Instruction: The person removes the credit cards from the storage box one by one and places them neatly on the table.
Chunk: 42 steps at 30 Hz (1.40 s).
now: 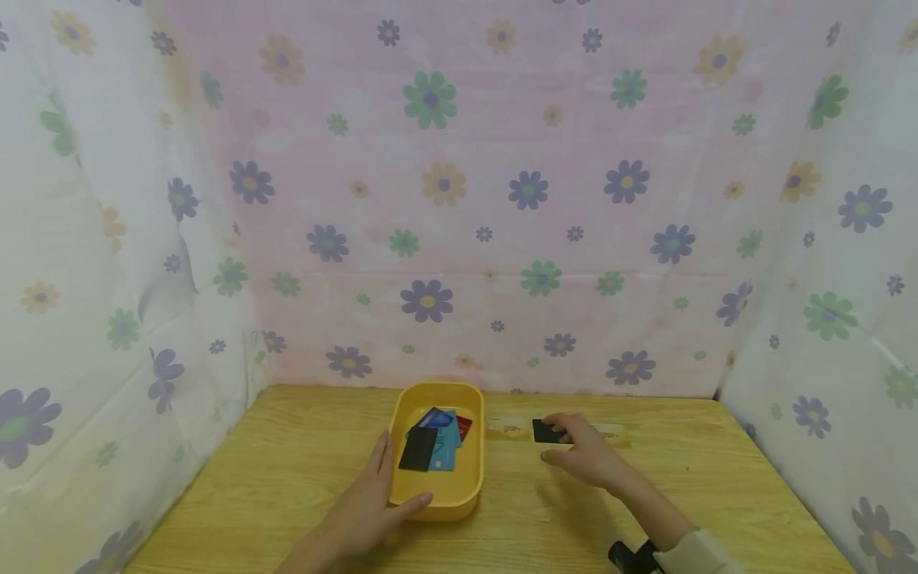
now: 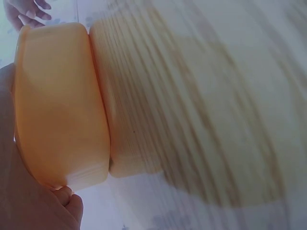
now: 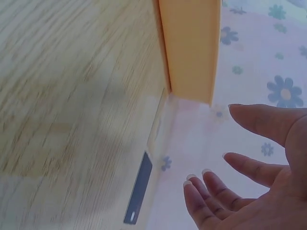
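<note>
A yellow plastic tub [image 1: 471, 490] stands on the table with several cards inside: a black card [image 1: 417, 449], a light blue card [image 1: 445, 454], a dark blue card [image 1: 439, 417] and a red card [image 1: 464, 426]. My left hand [image 1: 366, 498] grips the tub's near left corner, its thumb at the front rim and fingers along the left side. In the left wrist view the tub's outer wall [image 2: 62, 105] fills the left part. My right hand [image 3: 259, 177] is above another black card [image 3: 139, 189] lying on the table; its fingers are spread, apart from the card and holding nothing.
A pale beige printed strip [image 1: 508, 428] lies on the wooden table [image 1: 287, 470] right of the tub, running under the black card. Flower-patterned cloth [image 1: 488, 159] hangs behind the table and on both sides. A black strap [image 1: 634, 556] is at the right wrist.
</note>
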Tool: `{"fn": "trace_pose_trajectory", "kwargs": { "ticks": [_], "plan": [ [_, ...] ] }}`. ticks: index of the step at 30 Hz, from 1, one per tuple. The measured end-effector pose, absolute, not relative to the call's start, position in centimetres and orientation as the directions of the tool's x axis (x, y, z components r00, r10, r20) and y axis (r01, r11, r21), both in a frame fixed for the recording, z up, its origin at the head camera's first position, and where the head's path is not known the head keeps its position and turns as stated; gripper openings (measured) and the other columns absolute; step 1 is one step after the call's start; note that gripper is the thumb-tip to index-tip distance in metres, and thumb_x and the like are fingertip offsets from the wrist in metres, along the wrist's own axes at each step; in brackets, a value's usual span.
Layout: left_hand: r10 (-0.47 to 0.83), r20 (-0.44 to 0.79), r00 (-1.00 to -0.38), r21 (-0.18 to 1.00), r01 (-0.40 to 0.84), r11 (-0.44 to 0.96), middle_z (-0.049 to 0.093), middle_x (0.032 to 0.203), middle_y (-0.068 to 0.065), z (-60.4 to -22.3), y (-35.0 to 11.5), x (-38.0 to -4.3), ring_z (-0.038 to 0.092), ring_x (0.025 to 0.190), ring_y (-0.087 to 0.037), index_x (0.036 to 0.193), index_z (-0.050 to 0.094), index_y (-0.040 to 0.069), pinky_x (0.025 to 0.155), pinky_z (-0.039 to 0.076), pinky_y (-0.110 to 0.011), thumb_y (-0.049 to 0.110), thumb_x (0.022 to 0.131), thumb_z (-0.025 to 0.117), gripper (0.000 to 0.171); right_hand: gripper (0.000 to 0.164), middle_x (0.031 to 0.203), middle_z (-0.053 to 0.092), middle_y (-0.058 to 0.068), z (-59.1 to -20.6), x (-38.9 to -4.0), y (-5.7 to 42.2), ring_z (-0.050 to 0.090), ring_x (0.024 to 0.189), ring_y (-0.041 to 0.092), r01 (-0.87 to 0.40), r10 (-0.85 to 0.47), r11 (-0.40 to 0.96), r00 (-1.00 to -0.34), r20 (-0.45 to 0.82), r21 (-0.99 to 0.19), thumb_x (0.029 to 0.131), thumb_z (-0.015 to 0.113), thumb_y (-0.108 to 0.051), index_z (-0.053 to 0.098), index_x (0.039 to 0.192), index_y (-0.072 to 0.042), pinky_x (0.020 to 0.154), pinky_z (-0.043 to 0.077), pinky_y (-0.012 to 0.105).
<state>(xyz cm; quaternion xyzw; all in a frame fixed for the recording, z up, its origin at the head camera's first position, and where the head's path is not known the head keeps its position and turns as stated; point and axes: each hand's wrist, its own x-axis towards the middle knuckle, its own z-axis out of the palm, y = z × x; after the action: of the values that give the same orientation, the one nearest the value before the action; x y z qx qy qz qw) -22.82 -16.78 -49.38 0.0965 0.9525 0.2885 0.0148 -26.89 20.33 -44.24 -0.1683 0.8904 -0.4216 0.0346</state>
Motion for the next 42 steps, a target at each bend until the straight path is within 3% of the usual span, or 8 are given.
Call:
{"fn": "trace_pose_trajectory", "kwargs": {
  "ticks": [8,19,37,42],
  "plan": [
    [0.187,0.009,-0.982,0.557,0.161,0.815,-0.002,0.171,-0.018,-49.3,-16.8,-22.8,0.034,0.147,-0.043,0.164,0.002,0.004,0.111,0.041,-0.059,0.082,0.086,0.055,0.122,0.054,0.132,0.047,0.027,-43.5,-26.2,18.2,0.052,0.115,0.046,-0.354,-0.437,0.512,-0.892,0.118,-0.782,0.096,0.073,-0.018,0.053,0.142,0.001,0.088,0.053,0.055],
    [0.193,0.01,-0.981,0.564,0.165,0.809,-0.003,0.171,-0.019,-49.2,-16.7,-22.8,0.034,0.147,-0.043,0.164,0.003,0.002,0.111,0.04,-0.059,0.082,0.086,0.054,0.122,0.051,0.132,0.053,0.024,-42.9,-26.4,15.2,0.056,0.112,0.038,-0.404,-0.46,0.516,-0.875,0.153,-0.755,0.096,0.074,-0.021,0.057,0.141,-0.005,0.091,0.052,0.054],
    [0.193,0.033,-0.981,0.566,0.178,0.805,0.0,0.17,-0.022,-49.3,-16.8,-22.8,0.035,0.146,-0.046,0.163,0.005,0.0,0.11,0.04,-0.06,0.082,0.086,0.055,0.123,0.047,0.13,0.053,0.02,-43.8,-26.8,9.8,0.055,0.121,0.046,-0.412,-0.527,0.411,-0.836,0.156,-0.813,0.095,0.072,-0.012,0.057,0.138,0.0,0.101,0.049,0.059],
    [0.205,0.055,-0.977,0.56,0.2,0.804,0.0,0.17,-0.023,-49.4,-16.9,-22.7,0.037,0.144,-0.045,0.163,0.006,-0.003,0.109,0.042,-0.059,0.078,0.089,0.056,0.12,0.053,0.13,0.053,0.021,-43.9,-26.8,8.5,0.055,0.122,0.048,-0.412,-0.548,0.377,-0.821,0.159,-0.83,0.094,0.071,-0.012,0.053,0.141,0.005,0.101,0.05,0.058]
  ]
}}
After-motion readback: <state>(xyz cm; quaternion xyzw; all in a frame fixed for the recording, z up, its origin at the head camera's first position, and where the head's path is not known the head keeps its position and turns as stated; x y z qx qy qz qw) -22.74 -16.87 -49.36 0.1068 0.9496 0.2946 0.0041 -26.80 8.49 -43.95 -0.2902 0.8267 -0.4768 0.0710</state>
